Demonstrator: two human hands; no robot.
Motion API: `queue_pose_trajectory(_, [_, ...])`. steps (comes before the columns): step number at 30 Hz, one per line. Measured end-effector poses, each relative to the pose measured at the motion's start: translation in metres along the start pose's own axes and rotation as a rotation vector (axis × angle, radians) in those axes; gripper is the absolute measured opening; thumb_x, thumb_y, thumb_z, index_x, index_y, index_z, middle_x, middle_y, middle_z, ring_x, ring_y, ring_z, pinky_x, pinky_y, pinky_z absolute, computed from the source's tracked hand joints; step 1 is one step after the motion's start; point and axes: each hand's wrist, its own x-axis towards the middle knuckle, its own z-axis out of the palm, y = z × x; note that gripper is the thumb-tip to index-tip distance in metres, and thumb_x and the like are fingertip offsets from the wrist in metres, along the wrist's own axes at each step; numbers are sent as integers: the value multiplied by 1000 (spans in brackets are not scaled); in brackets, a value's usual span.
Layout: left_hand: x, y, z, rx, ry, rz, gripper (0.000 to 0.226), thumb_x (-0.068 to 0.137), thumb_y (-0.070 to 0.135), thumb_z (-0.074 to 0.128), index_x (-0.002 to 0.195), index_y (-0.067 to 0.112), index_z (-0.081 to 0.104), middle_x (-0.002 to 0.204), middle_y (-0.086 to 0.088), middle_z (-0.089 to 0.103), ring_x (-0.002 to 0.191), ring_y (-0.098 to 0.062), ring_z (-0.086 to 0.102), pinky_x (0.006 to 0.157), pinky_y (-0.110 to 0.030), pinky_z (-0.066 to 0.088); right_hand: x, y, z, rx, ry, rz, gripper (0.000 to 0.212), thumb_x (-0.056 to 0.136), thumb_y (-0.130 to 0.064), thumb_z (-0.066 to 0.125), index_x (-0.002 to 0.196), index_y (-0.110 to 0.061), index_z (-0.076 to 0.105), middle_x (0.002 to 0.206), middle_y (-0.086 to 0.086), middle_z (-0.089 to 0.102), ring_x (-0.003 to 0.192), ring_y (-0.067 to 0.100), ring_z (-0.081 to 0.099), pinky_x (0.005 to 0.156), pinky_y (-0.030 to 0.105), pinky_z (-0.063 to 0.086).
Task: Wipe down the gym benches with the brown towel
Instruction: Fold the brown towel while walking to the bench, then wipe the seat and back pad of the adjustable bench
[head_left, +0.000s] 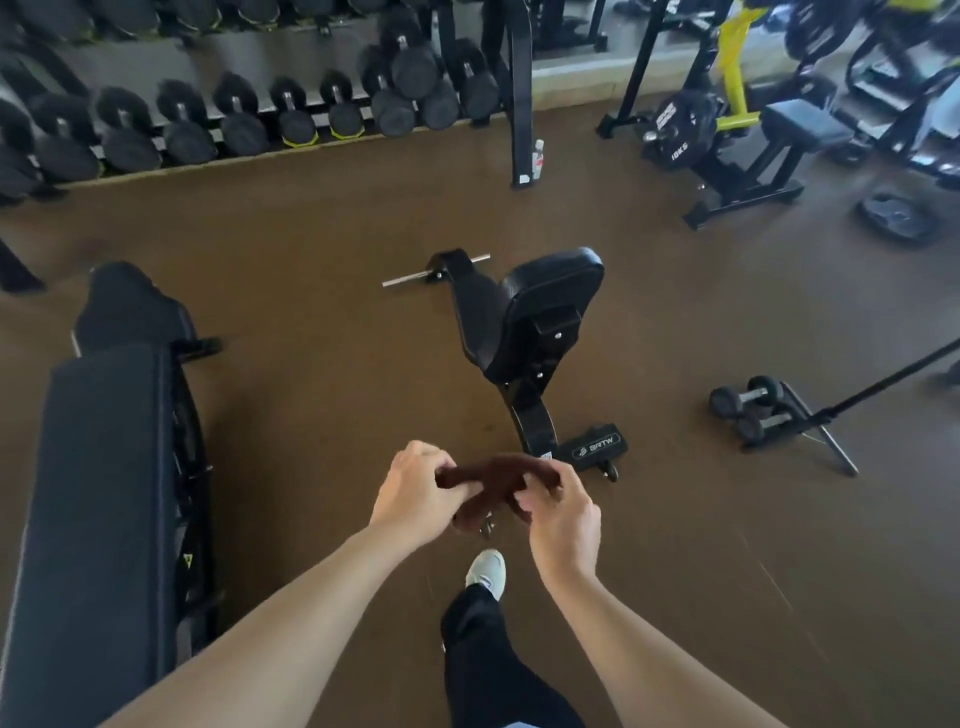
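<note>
A small brown towel (493, 480) is bunched between both hands at chest height over the floor. My left hand (415, 493) grips its left end and my right hand (563, 512) grips its right end. A black adjustable bench (540, 317) with a raised backrest stands just beyond the hands, its base and wheels near the towel. A long flat black bench (98, 493) lies along the left side, close to my left arm.
A dumbbell rack (234, 114) lines the back wall. Small dumbbells (748, 405) and a thin black bar (878, 384) lie on the floor at right. A yellow-framed machine (732, 119) and a weight plate (896, 215) sit at the far right. My shoe (487, 570) is below the hands.
</note>
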Motion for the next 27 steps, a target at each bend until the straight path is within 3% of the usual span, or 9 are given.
queue_pose_trajectory(5, [102, 50, -43, -143, -175, 84, 16, 99, 39, 63, 92, 27, 56, 87, 8, 68, 82, -10, 63, 68, -29, 47, 100, -62, 28, 163, 128, -118, 32, 103, -17, 63, 121, -43, 59, 106, -25, 69, 100, 1, 67, 92, 33, 57])
queue_pose_trajectory(8, [159, 75, -61, -232, -214, 131, 1, 103, 33, 57, 102, 33, 57, 97, 7, 69, 92, -14, 64, 83, -36, 52, 154, -104, 31, 207, 231, -169, 35, 103, -15, 61, 129, -38, 55, 123, -13, 68, 111, 9, 65, 100, 39, 55])
queue_pose_trajectory(11, [210, 105, -73, -327, -255, 158, 16, 103, 25, 57, 112, 37, 62, 106, 11, 72, 103, -11, 66, 100, -39, 51, 199, -146, 30, 122, 362, -163, 31, 105, -26, 56, 136, -30, 51, 135, -7, 62, 119, 15, 60, 100, 37, 48])
queue_pose_trajectory(15, [275, 133, -77, -435, -424, 99, 17, 104, 21, 56, 118, 24, 64, 108, 2, 75, 104, -24, 70, 98, -44, 54, 257, -171, 39, 76, 449, -176, 31, 102, -37, 48, 134, -37, 47, 132, -16, 51, 123, 16, 54, 94, 35, 43])
queue_pose_trajectory(17, [305, 129, -79, -423, -532, 69, 19, 104, 21, 58, 122, 21, 63, 112, 0, 75, 103, -23, 71, 91, -38, 55, 288, -170, 53, -9, 445, -124, 34, 103, -35, 49, 137, -37, 50, 139, -10, 51, 131, 19, 49, 99, 43, 46])
queue_pose_trajectory(19, [335, 114, -84, -383, -590, 68, 26, 102, 22, 62, 128, 19, 61, 117, 0, 73, 104, -16, 69, 80, -19, 53, 319, -162, 75, -123, 367, -84, 46, 104, -32, 55, 148, -38, 43, 151, -6, 46, 141, 21, 41, 109, 51, 44])
queue_pose_trajectory(22, [382, 81, -102, -324, -624, 67, 35, 100, 27, 65, 134, 23, 57, 118, 6, 69, 105, -8, 65, 82, -17, 51, 360, -143, 120, -343, 144, -27, 84, 101, -47, 60, 165, -36, 7, 173, -3, 14, 159, 21, 8, 127, 54, 20])
queue_pose_trajectory(24, [417, 56, -121, -289, -652, 69, 32, 100, 28, 64, 132, 26, 60, 117, 8, 69, 106, -7, 66, 88, -22, 52, 375, -134, 150, -497, 142, 81, 88, 101, -60, 49, 166, -31, -3, 174, -4, -8, 159, 19, -15, 129, 55, 2])
queue_pose_trajectory(27, [462, 25, -159, -270, -705, 64, 26, 101, 29, 63, 126, 29, 62, 114, 8, 71, 103, -6, 69, 87, -22, 52, 386, -147, 173, -576, 236, 251, 82, 103, -65, 37, 166, -31, -2, 172, -7, -19, 156, 17, -27, 127, 50, -14])
